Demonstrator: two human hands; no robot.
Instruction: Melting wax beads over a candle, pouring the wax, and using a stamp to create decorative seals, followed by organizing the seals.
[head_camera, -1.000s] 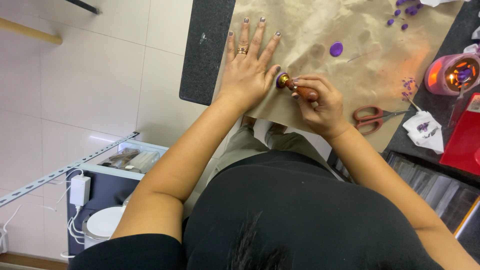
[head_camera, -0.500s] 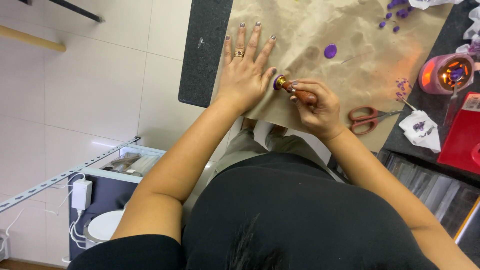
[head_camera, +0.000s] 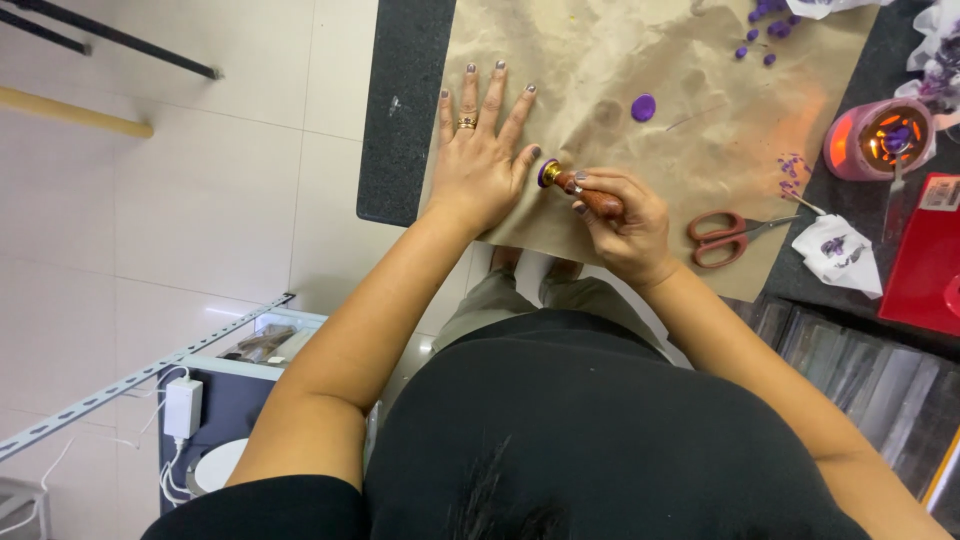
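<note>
Right hand (head_camera: 615, 215) gripping wax stamp (head_camera: 575, 185), beside left hand (head_camera: 480, 160) spread flat

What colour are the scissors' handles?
Red, on the scissors lying on the brown paper in the head view.

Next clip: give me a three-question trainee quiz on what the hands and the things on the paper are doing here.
1. True or false: the left hand lies flat on the brown paper.
2. What does the right hand hold?
A) scissors
B) wax stamp
C) candle
3. What colour is the lone round seal on the paper?

Key:
1. True.
2. B, the wood-handled wax stamp; the red scissors lie untouched.
3. Purple.
</note>
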